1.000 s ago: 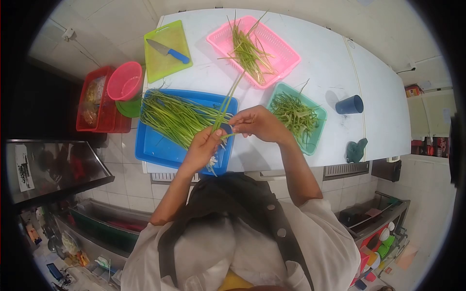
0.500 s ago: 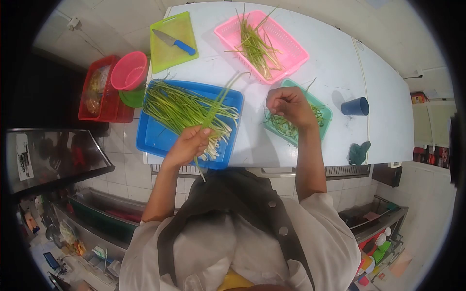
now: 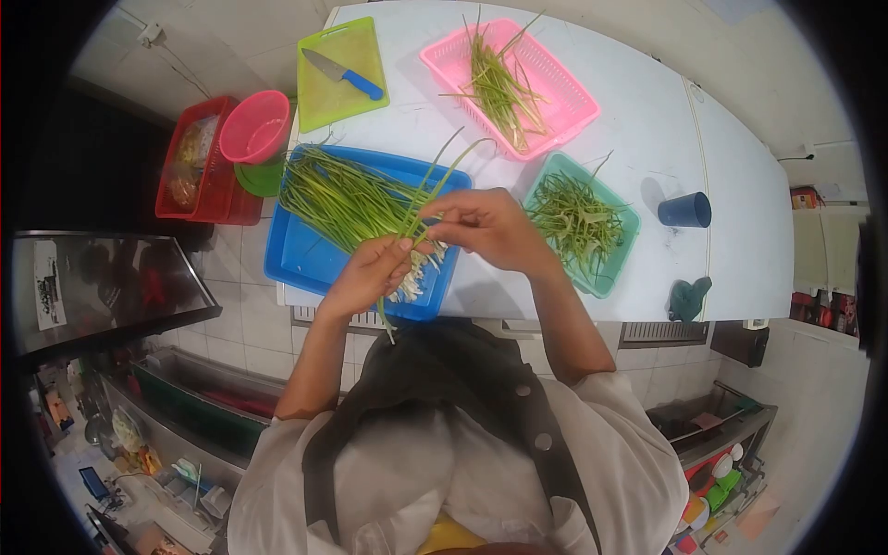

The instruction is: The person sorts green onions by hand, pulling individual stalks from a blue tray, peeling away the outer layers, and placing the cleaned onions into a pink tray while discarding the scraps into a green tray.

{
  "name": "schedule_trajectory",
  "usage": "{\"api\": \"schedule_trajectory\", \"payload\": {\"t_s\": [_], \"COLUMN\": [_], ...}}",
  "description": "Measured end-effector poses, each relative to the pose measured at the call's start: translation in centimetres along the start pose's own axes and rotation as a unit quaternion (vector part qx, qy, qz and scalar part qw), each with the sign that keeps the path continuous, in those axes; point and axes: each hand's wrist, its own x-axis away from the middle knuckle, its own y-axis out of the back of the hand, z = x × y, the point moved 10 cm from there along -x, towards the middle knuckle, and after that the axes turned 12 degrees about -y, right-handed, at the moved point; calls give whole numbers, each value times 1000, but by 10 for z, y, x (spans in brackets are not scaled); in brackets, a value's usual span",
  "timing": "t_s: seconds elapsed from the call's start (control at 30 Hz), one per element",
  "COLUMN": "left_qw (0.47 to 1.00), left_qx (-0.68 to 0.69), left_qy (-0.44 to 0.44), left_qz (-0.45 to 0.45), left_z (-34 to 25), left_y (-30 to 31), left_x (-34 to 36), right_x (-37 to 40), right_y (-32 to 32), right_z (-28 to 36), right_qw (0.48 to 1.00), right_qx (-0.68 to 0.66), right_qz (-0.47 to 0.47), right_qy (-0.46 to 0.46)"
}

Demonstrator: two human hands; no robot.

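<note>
My left hand (image 3: 370,271) is closed around a spring onion (image 3: 415,211), its leaves pointing up and away and its root end hanging below my fist. Thumb and fingers of my right hand (image 3: 495,229) pinch the leaves just above my left hand. Beneath both hands is a blue tray (image 3: 301,257) with a heap of spring onions (image 3: 338,196), white ends toward me. A teal basket (image 3: 633,231) of green trimmings (image 3: 578,215) stands to the right of my right hand. The exact contact of the right fingertips is partly hidden.
A pink basket (image 3: 572,97) at the back holds more green stalks (image 3: 504,97). On a green cutting board (image 3: 324,102) lies a knife (image 3: 361,83) with a blue handle. A dark blue cup (image 3: 684,210) and green cloth (image 3: 687,299) are at right; red crates (image 3: 217,199) stand left.
My right hand has moved left from above the teal basket to the spring onion in my left hand. The left hand keeps its hold. The view has shifted slightly.
</note>
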Motion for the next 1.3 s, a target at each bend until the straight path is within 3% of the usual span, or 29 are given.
{"api": "schedule_trajectory", "payload": {"t_s": [0.1, 0.3, 0.4, 0.5, 0.53, 0.57, 0.6, 0.67, 0.73, 0.83, 0.93, 1.03, 1.13, 1.3], "left_qw": [996, 988, 989, 993, 994, 995, 998, 1000, 999, 999, 999, 1000, 999, 997], "left_qx": [-82, -152, -139, -111, -103, -96, -67, -9, 10, 26, 30, 4, -26, -66], "left_qy": [-8, -18, -10, -10, -7, -3, -10, -22, -29, -35, -23, -11, -11, 9], "left_qz": [17, 27, 44, 37, 27, 16, 9, -5, -14, -17, -12, -3, 21, 47], "left_z": [-3, -16, -15, -17, -16, -16, -17, -19, -21, -22, -14, -11, -11, -6], "left_y": [-4, 1, 4, 7, 12, 18, 21, 28, 28, 27, 21, 10, -1, -12], "left_x": [1, 4, 11, 16, 18, 20, 23, 29, 31, 24, 15, 7, -2, -7], "right_x": [-3, -7, -13, -22, -37, -35, -35, -38, -34, -28, -18, -13, -7, 2], "right_y": [1, -10, -19, 11, 44, 76, 110, 157, 173, 140, 96, 79, 65, 54], "right_z": [11, -9, -38, -35, -42, -27, -14, -7, 8, 22, 16, -10, -33, -41], "right_qw": [963, 980, 994, 975, 944, 902, 911, 940, 965, 995, 999, 995, 986, 987], "right_qx": [249, 194, -71, -221, -315, -416, -371, -274, -172, -22, -31, -77, -142, -129], "right_qz": [-91, -22, 61, 21, 4, -37, -73, -122, -179, -90, -21, -13, -19, -70], "right_qy": [56, 46, -61, -17, 93, 113, 164, 161, 85, 31, -29, -68, -88, -70]}}
